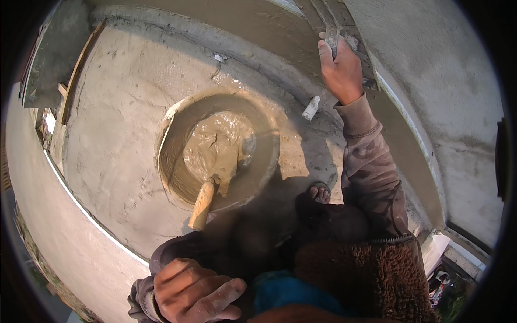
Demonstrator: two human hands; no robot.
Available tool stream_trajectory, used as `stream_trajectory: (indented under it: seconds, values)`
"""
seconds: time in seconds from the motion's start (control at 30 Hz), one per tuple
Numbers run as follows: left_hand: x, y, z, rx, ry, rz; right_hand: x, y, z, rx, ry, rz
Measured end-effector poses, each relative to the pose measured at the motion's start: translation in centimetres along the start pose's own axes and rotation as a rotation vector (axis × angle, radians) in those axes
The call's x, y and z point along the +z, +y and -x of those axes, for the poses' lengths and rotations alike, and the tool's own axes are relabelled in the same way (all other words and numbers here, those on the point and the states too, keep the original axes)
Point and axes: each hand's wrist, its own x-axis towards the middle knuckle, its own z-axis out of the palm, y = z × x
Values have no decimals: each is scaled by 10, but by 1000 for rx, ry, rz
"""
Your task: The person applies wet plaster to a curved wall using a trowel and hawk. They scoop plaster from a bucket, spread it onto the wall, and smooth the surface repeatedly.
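My right hand [343, 70] reaches up to the far right, its fingers wrapped round the handle of a plastering trowel [329, 22]. The trowel is against the wet grey-brown render on the wall [269, 27]. Near the lower edge, my left hand [195, 293] is loosely curled by my leg, with nothing visible in it. Between my hands and the wall stands a round tub [273, 156] of wet mortar [207, 140]. A second trowel with a wooden handle [202, 207] leans in the tub, its blade partly covered with mortar.
My bare toes [320, 192] are on the mortar-stained floor [118, 107] right of the tub. A small white pipe stub [311, 107] sticks up near the wall. Along the left runs a white-edged ledge [81, 202]; a wooden strip [83, 70] lies at the far left.
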Motion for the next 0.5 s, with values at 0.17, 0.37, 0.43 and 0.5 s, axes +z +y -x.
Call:
stream_trajectory:
  seconds: [0.17, 0.37, 0.43, 0.5]
  values:
    - [1, -5, 5, -11, 10, 10, -111, -34, 8, 462, -359, -649]
    - [4, 1, 5, 14, 0, 4, -121, -1, 88, 777, -597, -702]
    - [5, 3, 5, 6, -4, -2, -105, 6, 92, 854, -592, -753]
    - [6, 7, 5, -9, -13, -10, -82, 11, 83, 832, -574, -837]
